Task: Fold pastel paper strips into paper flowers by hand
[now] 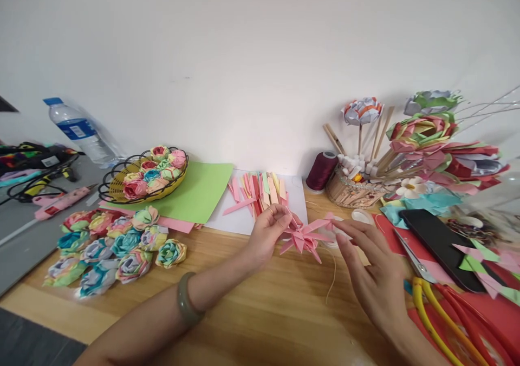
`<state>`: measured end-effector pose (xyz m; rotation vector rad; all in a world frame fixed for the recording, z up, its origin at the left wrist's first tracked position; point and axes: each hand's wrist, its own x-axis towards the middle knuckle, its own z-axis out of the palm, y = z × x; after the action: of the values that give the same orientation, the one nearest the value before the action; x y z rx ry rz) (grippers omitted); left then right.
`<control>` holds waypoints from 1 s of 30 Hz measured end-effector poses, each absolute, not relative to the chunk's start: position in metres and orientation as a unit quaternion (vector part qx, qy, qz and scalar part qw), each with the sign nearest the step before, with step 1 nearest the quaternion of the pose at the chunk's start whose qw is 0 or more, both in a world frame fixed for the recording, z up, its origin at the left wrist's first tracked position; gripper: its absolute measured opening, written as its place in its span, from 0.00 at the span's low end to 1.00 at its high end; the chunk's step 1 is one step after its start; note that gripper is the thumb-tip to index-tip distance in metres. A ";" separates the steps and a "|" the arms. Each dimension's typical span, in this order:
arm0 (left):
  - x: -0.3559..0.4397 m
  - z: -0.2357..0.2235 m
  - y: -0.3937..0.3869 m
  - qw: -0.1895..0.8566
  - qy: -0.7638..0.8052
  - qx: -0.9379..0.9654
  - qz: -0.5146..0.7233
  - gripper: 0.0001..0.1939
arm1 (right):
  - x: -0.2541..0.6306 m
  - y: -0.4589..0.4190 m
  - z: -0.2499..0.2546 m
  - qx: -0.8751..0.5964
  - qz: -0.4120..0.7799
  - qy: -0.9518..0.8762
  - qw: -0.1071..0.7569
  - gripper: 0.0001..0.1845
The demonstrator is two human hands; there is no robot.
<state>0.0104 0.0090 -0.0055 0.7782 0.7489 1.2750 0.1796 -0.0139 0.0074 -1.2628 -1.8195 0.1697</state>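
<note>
Above the wooden table I hold a pink folded-paper flower with several pointed strips sticking out. My left hand pinches its left side between thumb and fingers. My right hand is at its right, with the fingertips against the end of one pink strip; the thumb sits a little below the fingers. A thin tan thread hangs down beside the flower. Behind it, folded paper strips in pink, red, yellow and green lie on a white sheet.
Finished paper flowers cover the left of the table near a basket of more flowers and a glue gun. On the right are a purple thread spool, scissors, a black phone and yellow-handled scissors. A water bottle stands far left.
</note>
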 end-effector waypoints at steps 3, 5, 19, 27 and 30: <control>0.012 -0.006 0.005 0.658 0.325 0.392 0.555 0.12 | 0.174 -0.016 0.012 -0.504 0.289 -0.716 0.387 0.13; 0.011 -0.004 0.003 0.652 0.319 0.429 0.538 0.12 | 0.171 -0.018 0.014 -0.503 0.358 -0.685 0.385 0.15; 0.017 -0.004 -0.009 0.430 0.420 0.623 0.501 0.06 | 0.173 -0.019 0.000 -0.477 0.177 -0.743 0.435 0.14; 0.015 -0.005 -0.012 0.339 0.381 0.665 0.546 0.06 | 0.176 -0.022 -0.001 -0.469 0.116 -0.750 0.452 0.11; 0.015 -0.005 -0.011 0.366 0.381 0.652 0.544 0.06 | 0.177 -0.021 -0.003 -0.473 0.114 -0.751 0.446 0.11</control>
<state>0.0145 -0.0107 -0.0053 1.6764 0.9793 1.3972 0.1765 -0.0211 -0.0029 -1.1719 -1.8604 0.2829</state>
